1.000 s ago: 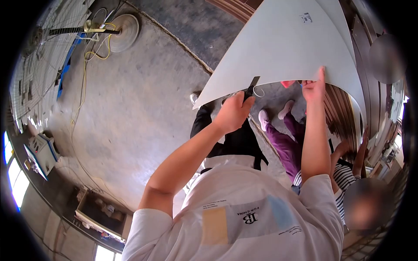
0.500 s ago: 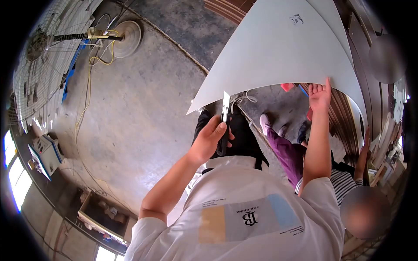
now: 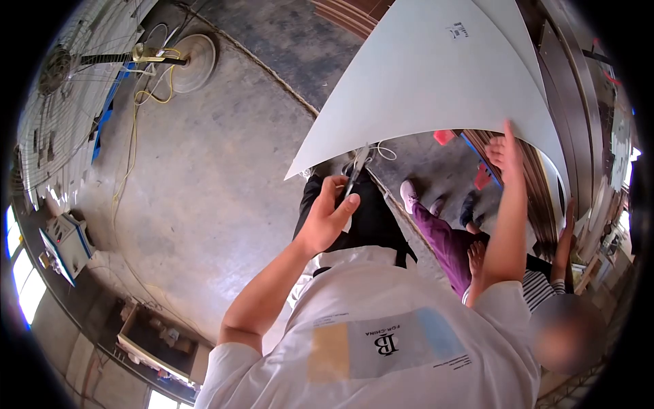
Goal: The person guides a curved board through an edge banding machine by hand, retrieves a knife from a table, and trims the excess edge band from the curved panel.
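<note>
My left hand (image 3: 325, 217) is closed around a utility knife (image 3: 355, 174). Its blade points up and away from me, close to the near edge of a large pale grey sheet (image 3: 436, 75). The knife is tilted, so its blade looks narrow; I cannot tell whether it touches the sheet. My right hand (image 3: 505, 155) is held out at the sheet's near edge on the right, fingers apart and one pointing up over the sheet. It grips nothing, and contact with the edge is unclear. A printed label (image 3: 457, 31) shows on the sheet's far part.
At my right stands a person in purple trousers (image 3: 439, 235) and a striped top, one hand (image 3: 567, 228) by the sheet's right corner. Brown boards (image 3: 535, 184) lie under the sheet. On the left are a fan base (image 3: 197, 65), a yellow cable (image 3: 129, 163) and an open box (image 3: 153, 341).
My left hand has turned the knife, so the blade shows edge-on instead of flat. My right hand has rotated, its fingers now pointing more to the left. The co-worker's other hand has come into view.
</note>
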`<action>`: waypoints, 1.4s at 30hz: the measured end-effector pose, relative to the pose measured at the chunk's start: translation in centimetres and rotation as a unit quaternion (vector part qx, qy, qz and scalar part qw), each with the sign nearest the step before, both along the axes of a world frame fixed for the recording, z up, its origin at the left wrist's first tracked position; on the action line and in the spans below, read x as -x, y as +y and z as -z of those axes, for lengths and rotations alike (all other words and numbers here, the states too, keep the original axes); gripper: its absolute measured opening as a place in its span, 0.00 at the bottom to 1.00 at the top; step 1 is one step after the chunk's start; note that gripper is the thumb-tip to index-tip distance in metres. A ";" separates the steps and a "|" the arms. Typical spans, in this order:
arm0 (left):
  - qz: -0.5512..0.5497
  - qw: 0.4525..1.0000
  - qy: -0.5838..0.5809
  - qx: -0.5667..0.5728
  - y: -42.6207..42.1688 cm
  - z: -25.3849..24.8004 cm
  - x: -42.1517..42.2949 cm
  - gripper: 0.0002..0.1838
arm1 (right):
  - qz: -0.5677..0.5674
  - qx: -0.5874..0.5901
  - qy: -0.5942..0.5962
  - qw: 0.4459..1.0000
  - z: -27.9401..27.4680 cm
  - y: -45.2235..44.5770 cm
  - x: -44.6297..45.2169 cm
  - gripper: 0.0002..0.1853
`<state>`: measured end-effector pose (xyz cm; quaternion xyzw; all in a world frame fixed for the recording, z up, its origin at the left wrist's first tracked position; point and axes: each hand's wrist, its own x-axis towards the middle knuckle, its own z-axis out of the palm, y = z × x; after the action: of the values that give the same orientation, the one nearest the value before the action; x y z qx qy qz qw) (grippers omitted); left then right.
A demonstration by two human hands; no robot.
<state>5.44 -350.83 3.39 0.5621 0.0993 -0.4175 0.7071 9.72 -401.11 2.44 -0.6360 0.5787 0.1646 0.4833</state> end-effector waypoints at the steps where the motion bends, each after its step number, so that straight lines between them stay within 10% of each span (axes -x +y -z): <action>1: 0.031 0.997 -0.053 -0.054 -0.2 0.4 -0.4 0.20 | -0.042 0.058 -0.020 0.997 0.2 -2.5 0.5 0.27; 6: 0.037 0.996 0.078 0.021 -0.9 1.6 -2.5 0.20 | -0.287 0.470 -0.045 0.833 -2.7 -14.9 0.0 0.33; 13: 0.068 0.994 0.055 -0.064 -3.5 0.4 -4.7 0.17 | -0.413 0.257 0.007 0.874 -0.5 -26.9 -4.8 0.45; 42: 0.162 0.983 0.051 -0.076 -11.4 0.1 -8.1 0.15 | -0.504 0.350 0.063 0.787 -4.0 -22.3 -5.6 0.37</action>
<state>13.57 -362.19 3.29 0.6003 0.0746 -0.5459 0.5797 15.29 -423.43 6.43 -0.9508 0.2237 0.2110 0.0385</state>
